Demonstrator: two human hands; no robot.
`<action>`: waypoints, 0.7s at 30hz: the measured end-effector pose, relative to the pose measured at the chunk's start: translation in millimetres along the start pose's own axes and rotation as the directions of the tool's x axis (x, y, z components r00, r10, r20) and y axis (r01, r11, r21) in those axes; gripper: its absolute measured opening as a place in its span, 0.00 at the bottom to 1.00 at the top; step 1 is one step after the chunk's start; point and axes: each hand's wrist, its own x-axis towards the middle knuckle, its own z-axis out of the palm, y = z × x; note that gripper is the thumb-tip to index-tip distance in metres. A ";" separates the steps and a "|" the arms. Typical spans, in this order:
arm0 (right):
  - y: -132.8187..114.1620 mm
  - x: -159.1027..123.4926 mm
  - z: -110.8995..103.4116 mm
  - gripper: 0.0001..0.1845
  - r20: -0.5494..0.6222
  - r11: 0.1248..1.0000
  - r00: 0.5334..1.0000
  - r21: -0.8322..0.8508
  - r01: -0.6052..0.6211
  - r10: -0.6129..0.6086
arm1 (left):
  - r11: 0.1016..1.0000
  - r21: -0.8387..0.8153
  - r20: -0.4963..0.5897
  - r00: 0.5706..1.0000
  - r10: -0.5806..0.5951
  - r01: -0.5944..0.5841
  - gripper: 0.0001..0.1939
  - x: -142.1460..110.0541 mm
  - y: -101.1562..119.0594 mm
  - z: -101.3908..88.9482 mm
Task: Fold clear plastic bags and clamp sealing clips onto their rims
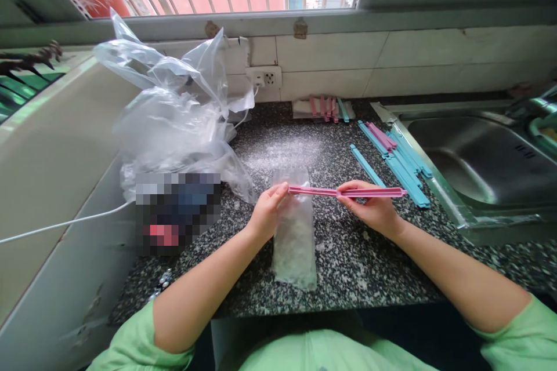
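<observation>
A long pink bag clip (322, 191), opened out almost straight at its hinge, spans both hands level above the counter. My left hand (268, 208) pinches its left end between thumb and fingers. Around the hinge and right half, my right hand (372, 211) grips with the fingers bent. Under the clip a clear plastic bag (295, 243) lies flat on the counter, its upper edge at the clip; whether the clip touches it I cannot tell.
Blue bag clips (402, 177) and pink ones (382, 137) lie right, beside a steel sink (478, 145). Several clips rest on a packet (300, 109) by the wall. A crumpled plastic bag (161, 122), a blurred-out object (183, 208) and a white cable (65, 225) are left.
</observation>
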 end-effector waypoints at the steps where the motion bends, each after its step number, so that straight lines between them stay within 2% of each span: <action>1: 0.3 0.0 0.1 0.05 -0.003 1.000 1.000 -0.007 0.001 -0.001 | 1.000 0.003 0.014 1.000 0.001 -0.001 0.20 -0.8 1.2 0.9; 8: 1.0 -0.1 0.2 0.06 -0.005 1.000 1.000 -0.017 -0.021 0.021 | 1.000 0.019 0.009 1.000 -0.022 0.022 0.17 -3.2 4.3 4.3; 13: 0.9 0.8 -0.1 0.05 0.006 0.998 1.000 -0.065 0.009 -0.009 | 0.999 0.010 0.022 0.999 -0.032 0.032 0.18 -1.9 2.0 2.0; 21: 2.4 5.7 -11.1 0.06 -0.207 0.994 0.976 -0.063 -0.088 0.073 | 0.998 0.044 0.042 0.998 0.040 -0.042 0.17 -1.7 -1.9 3.0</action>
